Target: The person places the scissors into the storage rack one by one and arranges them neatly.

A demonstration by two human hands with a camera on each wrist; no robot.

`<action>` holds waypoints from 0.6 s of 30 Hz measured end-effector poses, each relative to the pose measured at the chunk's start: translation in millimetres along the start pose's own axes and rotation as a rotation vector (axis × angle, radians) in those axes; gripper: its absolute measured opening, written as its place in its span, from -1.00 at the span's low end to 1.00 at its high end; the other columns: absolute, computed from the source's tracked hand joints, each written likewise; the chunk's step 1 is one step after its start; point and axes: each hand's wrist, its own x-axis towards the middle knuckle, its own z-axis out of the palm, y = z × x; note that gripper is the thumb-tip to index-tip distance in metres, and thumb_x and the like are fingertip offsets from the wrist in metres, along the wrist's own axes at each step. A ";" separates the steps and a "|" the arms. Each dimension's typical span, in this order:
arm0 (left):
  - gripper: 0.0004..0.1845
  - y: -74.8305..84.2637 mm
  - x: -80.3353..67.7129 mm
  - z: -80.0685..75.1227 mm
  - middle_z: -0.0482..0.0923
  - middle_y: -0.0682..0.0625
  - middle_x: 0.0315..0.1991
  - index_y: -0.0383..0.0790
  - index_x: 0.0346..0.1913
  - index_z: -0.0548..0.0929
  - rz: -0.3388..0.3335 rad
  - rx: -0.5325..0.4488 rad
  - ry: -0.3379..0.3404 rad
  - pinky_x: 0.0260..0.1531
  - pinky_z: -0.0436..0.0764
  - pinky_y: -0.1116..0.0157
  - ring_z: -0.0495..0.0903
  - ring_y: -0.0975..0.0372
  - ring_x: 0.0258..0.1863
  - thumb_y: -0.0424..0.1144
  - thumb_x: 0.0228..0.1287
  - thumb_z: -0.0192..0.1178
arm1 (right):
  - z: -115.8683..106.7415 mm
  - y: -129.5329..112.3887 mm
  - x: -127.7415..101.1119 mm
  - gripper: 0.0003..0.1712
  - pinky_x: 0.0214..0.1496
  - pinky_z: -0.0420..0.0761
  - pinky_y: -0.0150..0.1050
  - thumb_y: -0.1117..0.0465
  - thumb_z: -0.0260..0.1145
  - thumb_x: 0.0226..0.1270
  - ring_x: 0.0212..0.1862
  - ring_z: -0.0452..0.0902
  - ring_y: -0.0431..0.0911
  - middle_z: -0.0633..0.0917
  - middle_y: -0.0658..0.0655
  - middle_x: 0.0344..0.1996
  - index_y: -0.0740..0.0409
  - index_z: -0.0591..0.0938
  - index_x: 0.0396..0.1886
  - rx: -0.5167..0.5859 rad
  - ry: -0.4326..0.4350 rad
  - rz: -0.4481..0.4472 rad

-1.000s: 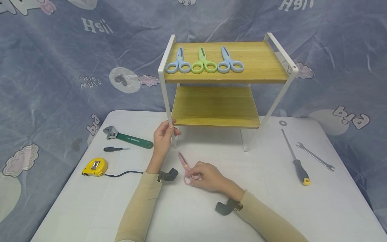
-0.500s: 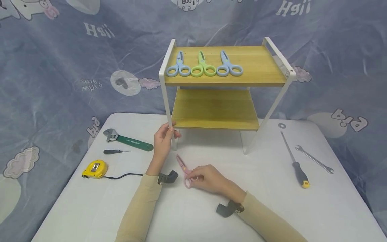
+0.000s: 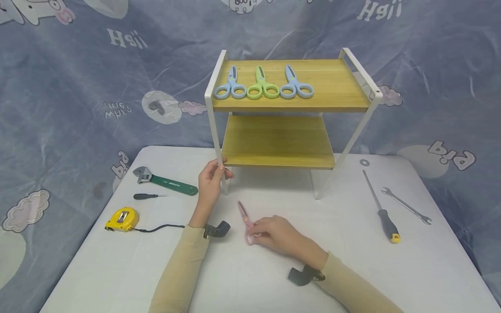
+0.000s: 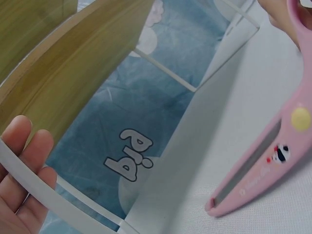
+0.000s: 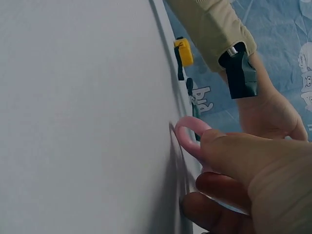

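Observation:
Pink scissors (image 3: 245, 217) are pinched at their handle loops by my right hand (image 3: 279, 237), blades pointing away toward the shelf. In the left wrist view the scissors (image 4: 273, 156) show a yellow pivot and a small printed figure. My left hand (image 3: 210, 180) grips the front left white leg of a two-tier shelf (image 3: 289, 141), with fingers curled round it just below the lower board. Along the left of the top board lie blue scissors (image 3: 231, 84), green scissors (image 3: 262, 84) and a second pair of blue scissors (image 3: 295, 84), side by side.
On the left of the white table (image 3: 250, 282) lie an adjustable wrench (image 3: 172, 184), a small screwdriver (image 3: 146, 196) and a yellow tape measure (image 3: 123, 219) with a black strap. To the right are a washer (image 3: 364, 162), a long screwdriver (image 3: 385, 217) and an open-ended wrench (image 3: 407, 206).
My right hand has shifted slightly to the right with the pink scissors over the last half second. My left hand stays on the shelf leg.

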 end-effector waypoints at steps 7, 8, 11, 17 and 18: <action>-0.73 1.2 0.1 0.1 0.72 -0.04 -0.47 -0.44 0.11 0.60 0.003 0.010 0.007 -0.17 0.66 0.39 0.71 0.28 -0.38 -0.36 0.55 0.01 | -11.0 1.2 -9.4 -0.80 0.01 0.65 -0.15 0.16 0.47 0.27 0.00 0.76 -0.10 0.83 -0.04 -0.04 -0.11 0.82 -0.10 -0.033 0.020 0.015; -0.73 1.3 0.1 0.0 0.72 -0.01 -0.48 -0.44 0.11 0.61 0.001 0.010 0.007 -0.17 0.66 0.38 0.72 0.25 -0.37 -0.36 0.55 0.01 | -13.0 1.2 -10.6 -0.80 0.00 0.65 -0.16 0.16 0.47 0.27 -0.01 0.76 -0.10 0.83 -0.04 -0.04 -0.11 0.82 -0.11 -0.037 0.024 0.013; -0.73 1.6 0.1 -0.1 0.72 0.03 -0.48 -0.43 0.11 0.61 -0.003 0.020 0.006 -0.16 0.66 0.39 0.73 0.18 -0.36 -0.36 0.56 0.01 | -20.8 1.6 -14.6 -0.79 -0.06 0.64 -0.20 0.17 0.48 0.26 -0.04 0.76 -0.13 0.83 -0.05 -0.06 -0.10 0.82 -0.11 -0.049 0.036 -0.004; -0.72 0.8 0.6 -0.2 0.72 -0.08 -0.47 -0.42 0.12 0.61 -0.016 0.021 0.004 -0.16 0.66 0.39 0.72 0.25 -0.36 -0.35 0.57 0.00 | -51.0 -2.7 -20.8 -0.78 -0.18 0.57 -0.33 0.24 0.51 0.22 -0.16 0.76 -0.24 0.84 -0.11 -0.16 -0.07 0.83 -0.14 -0.054 0.055 -0.076; -0.72 0.4 0.8 -0.3 0.72 -0.10 -0.46 -0.42 0.12 0.60 -0.019 0.018 0.003 -0.16 0.66 0.40 0.72 0.28 -0.36 -0.34 0.57 0.00 | -58.3 -4.5 -21.6 -0.78 -0.20 0.56 -0.34 0.24 0.52 0.20 -0.20 0.75 -0.26 0.85 -0.12 -0.18 -0.07 0.83 -0.15 -0.054 0.066 -0.093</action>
